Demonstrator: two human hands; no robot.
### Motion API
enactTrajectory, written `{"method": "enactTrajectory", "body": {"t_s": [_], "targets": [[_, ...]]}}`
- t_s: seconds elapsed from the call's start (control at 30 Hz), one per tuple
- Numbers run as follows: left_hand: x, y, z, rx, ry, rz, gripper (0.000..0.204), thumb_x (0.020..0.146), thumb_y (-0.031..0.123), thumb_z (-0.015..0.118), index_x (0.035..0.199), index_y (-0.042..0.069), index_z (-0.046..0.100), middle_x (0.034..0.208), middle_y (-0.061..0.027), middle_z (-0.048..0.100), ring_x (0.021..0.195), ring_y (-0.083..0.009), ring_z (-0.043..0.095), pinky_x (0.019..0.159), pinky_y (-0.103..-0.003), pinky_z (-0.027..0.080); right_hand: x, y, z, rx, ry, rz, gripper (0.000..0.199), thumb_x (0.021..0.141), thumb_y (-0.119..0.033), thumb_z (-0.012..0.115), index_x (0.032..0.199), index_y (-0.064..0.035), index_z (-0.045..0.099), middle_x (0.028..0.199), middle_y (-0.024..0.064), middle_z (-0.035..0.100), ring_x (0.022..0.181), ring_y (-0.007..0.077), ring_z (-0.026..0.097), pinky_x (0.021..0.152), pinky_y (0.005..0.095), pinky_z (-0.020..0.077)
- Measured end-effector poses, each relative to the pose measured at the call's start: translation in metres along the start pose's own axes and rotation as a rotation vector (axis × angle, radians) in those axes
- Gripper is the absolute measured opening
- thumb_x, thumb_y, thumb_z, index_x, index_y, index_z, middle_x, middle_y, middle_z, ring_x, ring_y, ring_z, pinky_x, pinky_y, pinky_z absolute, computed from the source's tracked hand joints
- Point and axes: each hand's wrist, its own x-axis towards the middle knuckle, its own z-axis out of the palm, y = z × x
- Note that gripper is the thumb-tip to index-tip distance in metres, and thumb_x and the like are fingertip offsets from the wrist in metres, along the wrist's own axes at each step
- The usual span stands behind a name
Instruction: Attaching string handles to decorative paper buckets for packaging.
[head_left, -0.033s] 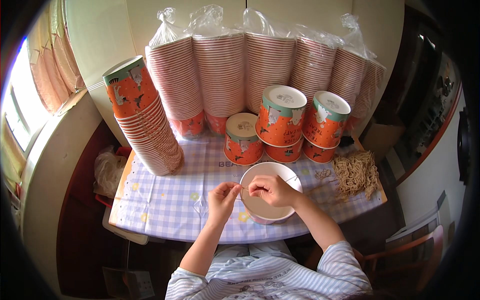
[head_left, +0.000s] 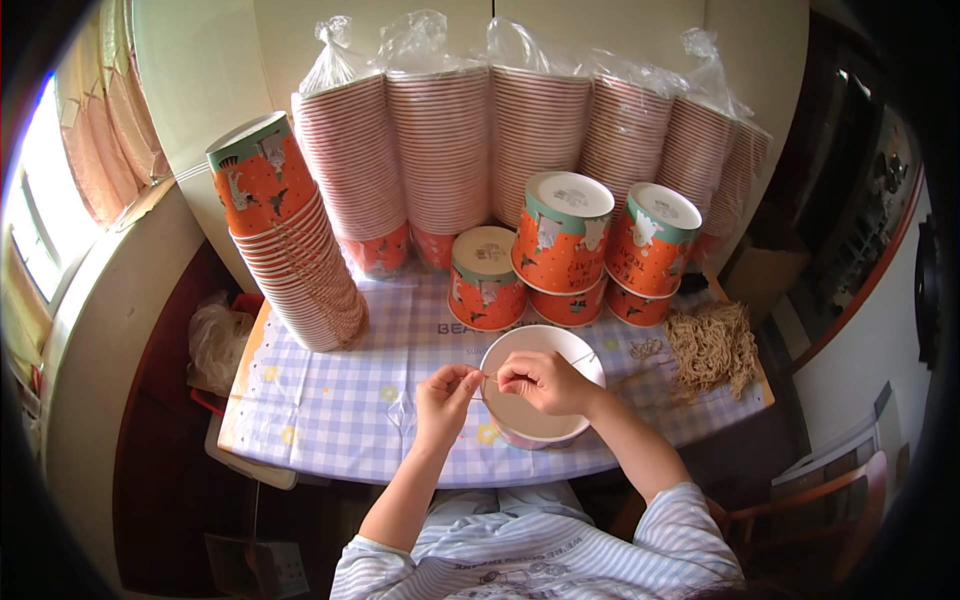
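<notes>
Just below the middle of the frame, two hands pinch a thin brown string. The left hand grips it with thumb and finger close together, and the right hand has its fingers curled tight on it, over a big white paper tub with its open end up. The tub sits on the bench, which has a blue checked cloth. At the right of the frame lies a messy pile of brown strings. Orange tubs stand upside down above the middle. At the left, a tall stack of tubs leans.
</notes>
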Motion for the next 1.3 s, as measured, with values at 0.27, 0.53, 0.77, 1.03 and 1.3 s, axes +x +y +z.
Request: {"method": "enactTrajectory", "body": {"t_s": [0.27,0.53,0.77,1.03,1.3], "targets": [[-0.005,0.011,0.001,-0.001,-0.017,-0.11,0.012,0.08,0.008,0.061,0.084,-0.003,0.059,0.074,-0.0014,0.06,0.066,-0.0036,0.052,0.057,-0.016,0.04,0.004,-0.011,0.001,0.065,0.103,0.189,0.009,0.074,-0.007,0.064,0.078,-0.0035,0.057,0.07,0.0031,0.057,0.057,0.0084,0.05,0.051,0.022,0.0403],[-0.005,0.006,0.008,-0.025,-0.015,-0.072,0.01,0.079,0.007,0.062,0.081,-0.002,0.059,0.072,-0.0001,0.057,0.062,-0.0035,0.048,0.053,-0.015,0.036,0.003,0.004,0.003,-0.095,0.091,-0.05,0.004,0.073,-0.002,0.061,0.074,-0.0035,0.058,0.069,0.0042,0.056,0.06,0.0144,0.053,0.052,0.0256,0.0419],[-0.005,0.004,0.006,0.014,-0.037,-0.064,0.008,0.08,0.005,0.06,0.082,-0.002,0.059,0.075,-0.0018,0.058,0.069,-0.0056,0.051,0.062,-0.017,0.04,0.002,0.001,0.001,-0.018,0.043,-0.013,0.004,0.075,-0.002,0.06,0.074,-0.0039,0.056,0.069,0.0055,0.057,0.063,0.0182,0.056,0.055,0.0278,0.0436],[-0.002,0.03,0.0,0.448,-0.15,0.248,0.01,0.073,0.008,0.065,0.083,0.006,0.064,0.075,-0.0006,0.048,0.064,-0.0073,0.045,0.05,-0.02,0.034,0.001,0.0,0.0,0.031,0.02,0.071,0.005,0.08,-0.007,0.057,0.081,-0.0039,0.054,0.066,0.0051,0.058,0.058,0.0129,0.056,0.052,0.0252,0.0437],[-0.001,0.038,-0.004,0.652,-0.177,0.328,0.012,0.068,0.008,0.068,0.078,0.005,0.063,0.076,-0.0062,0.054,0.069,-0.0193,0.052,0.054,-0.028,0.041,0.008,-0.014,-0.005,0.072,-0.121,0.151,0.01,0.081,-0.006,0.057,0.089,-0.0038,0.051,0.072,0.0052,0.06,0.066,0.0118,0.058,0.06,0.0246,0.0468]]}}
